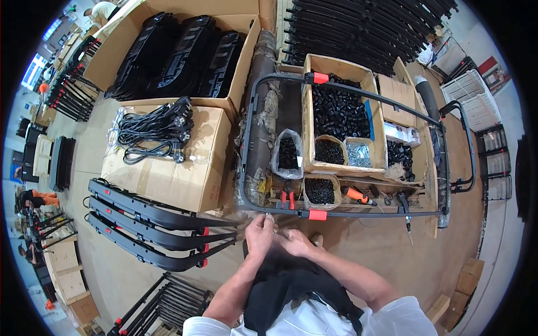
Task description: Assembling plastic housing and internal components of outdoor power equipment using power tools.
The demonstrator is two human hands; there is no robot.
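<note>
My left hand is closed just in front of the near bar of a black tubular frame, its fingertips raised close to that bar. Whatever sits in those fingers is too small to make out. Beside it, my right hand has its fingers curled in toward the left hand, and its grip is hidden. The frame lies across the workbench and carries red clips. Red-handled pliers rest just inside its near bar. Right of them lie an orange power screwdriver and a dark tool with a long bit.
A wooden box of small black parts stands inside the frame, with bags of screws and black pieces. To the left, power cords lie on a carton. Curved black bars jut out below it. Black panels fill an open carton behind.
</note>
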